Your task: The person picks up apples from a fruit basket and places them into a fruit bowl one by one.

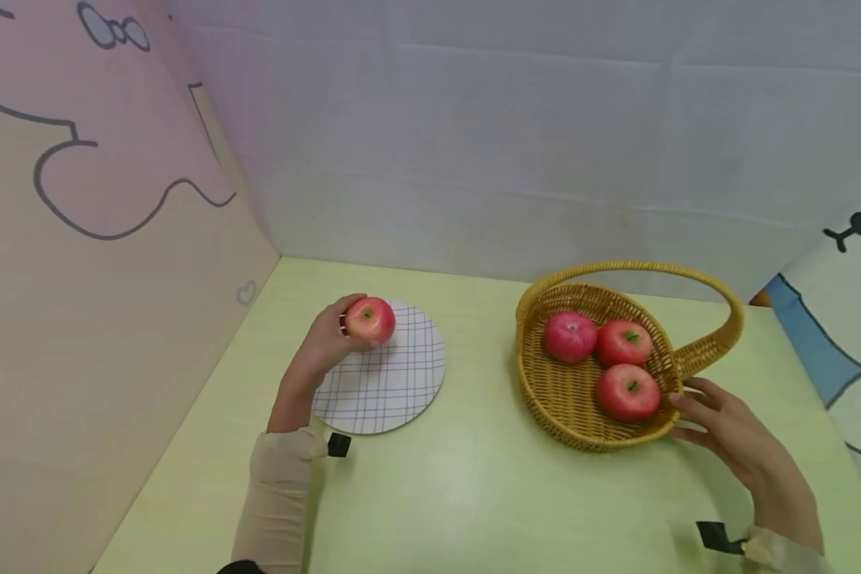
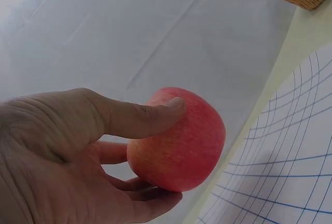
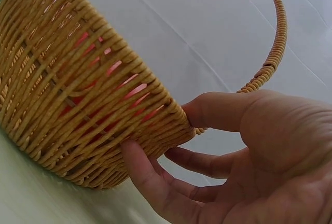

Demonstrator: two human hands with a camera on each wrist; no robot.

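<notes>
One red apple (image 1: 370, 320), clamped in the left hand (image 1: 332, 339) between thumb and fingers, held over the far left part of a round checked mat (image 1: 391, 387) on the tabletop (image 1: 488, 486); raised, not yet set down. One handled wicker basket (image 1: 563, 402), holding three red fruits (image 1: 627, 392); the right hand (image 1: 739, 434) clamped on its right side, thumb at the rim, fingers against the outer wall. Progress, by judgement: partway, one apple in hand, its release outstanding; whether the three fruits are also to be handled, cannot tell.
</notes>
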